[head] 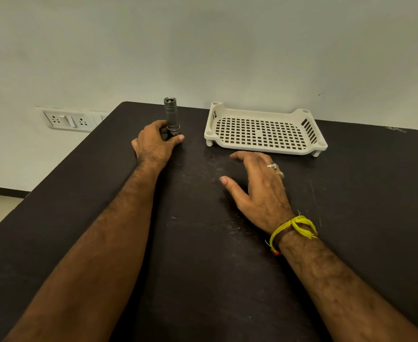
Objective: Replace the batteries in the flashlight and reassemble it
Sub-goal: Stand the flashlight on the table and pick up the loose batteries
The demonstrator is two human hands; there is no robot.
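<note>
Flashlight standing upright on dark table, near far edge, left of white tray. Left hand is gripping its lower end, fingers curled around it. Right hand is resting near table centre, fingers spread apart, holding nothing.

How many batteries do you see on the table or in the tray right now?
0. The white tray shows only its perforated floor, and none lie on the table. Some may be inside the upright flashlight that the left hand grips.
</note>
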